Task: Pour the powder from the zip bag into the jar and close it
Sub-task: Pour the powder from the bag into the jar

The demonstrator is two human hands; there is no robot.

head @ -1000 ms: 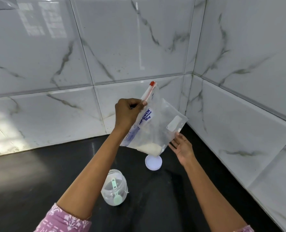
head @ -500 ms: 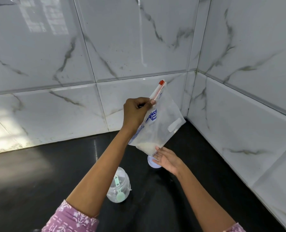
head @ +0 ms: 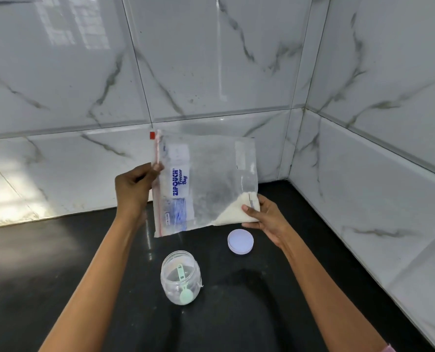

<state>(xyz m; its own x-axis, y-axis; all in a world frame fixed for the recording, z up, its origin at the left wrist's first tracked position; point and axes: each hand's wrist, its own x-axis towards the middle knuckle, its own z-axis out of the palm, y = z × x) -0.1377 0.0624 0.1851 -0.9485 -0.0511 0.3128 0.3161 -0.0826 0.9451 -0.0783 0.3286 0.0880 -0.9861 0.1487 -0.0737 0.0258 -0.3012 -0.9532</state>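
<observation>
Item: clear plastic zip bag (head: 206, 182), held sideways above the counter, my left hand (head: 132, 189) pinching its red-striped zip edge, my right hand (head: 264, 217) gripping the white-powder corner; open clear jar (head: 181, 276) stands below, nearer the zip edge.

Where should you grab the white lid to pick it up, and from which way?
Come straight down from above and pinch the lid across its round rim with your fingers. It lies flat on the black counter, so only the top and rim are reachable. The right hand is nearest, but it holds the zip bag now. Nothing crowds the lid; the jar stands apart.
</observation>
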